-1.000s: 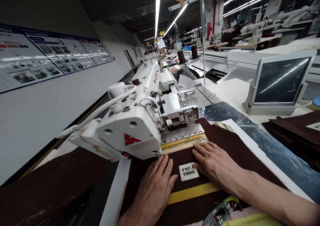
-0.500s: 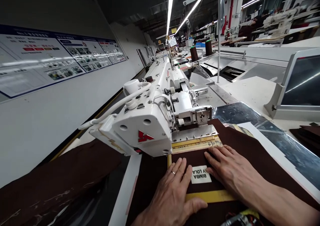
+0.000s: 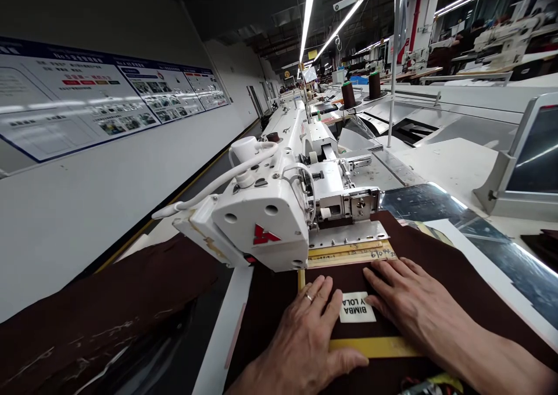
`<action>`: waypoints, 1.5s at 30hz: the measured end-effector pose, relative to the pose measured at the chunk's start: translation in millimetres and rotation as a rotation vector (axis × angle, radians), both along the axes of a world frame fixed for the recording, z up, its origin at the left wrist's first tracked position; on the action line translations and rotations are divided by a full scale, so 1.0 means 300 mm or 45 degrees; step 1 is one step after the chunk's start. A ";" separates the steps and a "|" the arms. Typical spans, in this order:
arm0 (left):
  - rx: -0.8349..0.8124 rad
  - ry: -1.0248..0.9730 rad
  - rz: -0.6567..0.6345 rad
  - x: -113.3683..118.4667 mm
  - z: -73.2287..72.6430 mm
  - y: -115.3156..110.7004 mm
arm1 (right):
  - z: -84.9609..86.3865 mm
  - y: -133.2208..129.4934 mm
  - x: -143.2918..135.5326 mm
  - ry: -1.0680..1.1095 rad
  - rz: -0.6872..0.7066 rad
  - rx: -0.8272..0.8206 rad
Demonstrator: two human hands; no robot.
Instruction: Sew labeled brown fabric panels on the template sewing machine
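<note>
My left hand (image 3: 305, 331) lies flat on dark brown fabric (image 3: 265, 313), fingers stretched toward the sewing machine and a ring on one of them. On the same fabric, my right hand (image 3: 412, 302) rests with its fingers spread. Between the two sits a white label (image 3: 357, 307) lettered "BIMBA Y LOLA", upside down from here. A yellow strip (image 3: 377, 347) runs across below the label, passing under my left thumb. Just ahead of my fingertips is the clamp plate (image 3: 349, 234) of the white sewing machine (image 3: 261, 220), with a yellowish template edge (image 3: 349, 255) bearing handwritten marks.
Brown fabric (image 3: 108, 290) hangs at the left beside a white sheet edge (image 3: 224, 331). A monitor (image 3: 536, 150) stands at the right. Thread cones (image 3: 349, 95) and a metal pole (image 3: 392, 75) are behind the machine. A tool partly in view (image 3: 431, 385) lies at the bottom edge.
The whole view has shifted slightly, so things appear a little further right. My hands stay flat on the fabric on either side of the label.
</note>
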State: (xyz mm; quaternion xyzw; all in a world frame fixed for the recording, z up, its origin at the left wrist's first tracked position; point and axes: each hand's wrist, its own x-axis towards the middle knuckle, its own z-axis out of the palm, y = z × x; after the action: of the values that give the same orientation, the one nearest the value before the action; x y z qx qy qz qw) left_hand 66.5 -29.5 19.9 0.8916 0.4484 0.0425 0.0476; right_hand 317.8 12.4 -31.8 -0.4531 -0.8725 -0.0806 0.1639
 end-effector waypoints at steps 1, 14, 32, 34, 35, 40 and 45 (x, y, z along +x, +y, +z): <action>0.005 -0.005 0.002 -0.001 -0.004 0.000 | 0.001 0.000 0.000 0.000 -0.002 0.002; -0.076 -0.003 0.036 -0.004 0.006 -0.001 | 0.010 0.001 -0.009 0.016 0.003 0.001; -0.089 -0.035 -0.005 -0.008 0.034 0.020 | 0.043 0.000 -0.062 -0.023 0.020 -0.026; -0.081 -0.013 -0.036 -0.004 0.032 0.026 | 0.043 0.001 -0.072 -0.011 0.020 -0.023; -0.080 0.003 -0.051 -0.003 0.032 0.029 | 0.044 0.002 -0.077 -0.006 0.023 -0.029; -0.092 0.032 -0.076 -0.003 0.033 0.035 | 0.054 0.006 -0.101 -0.007 0.062 -0.093; -0.125 0.050 -0.064 -0.005 0.038 0.034 | 0.074 0.006 -0.121 -0.030 0.098 -0.166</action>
State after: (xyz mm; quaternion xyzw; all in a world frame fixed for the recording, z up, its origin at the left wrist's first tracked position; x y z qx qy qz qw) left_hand 64.9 -19.4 31.3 0.8999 0.4281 0.0019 0.0837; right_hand 281.5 14.2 -9.7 -0.4280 -0.8946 -0.0225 0.1265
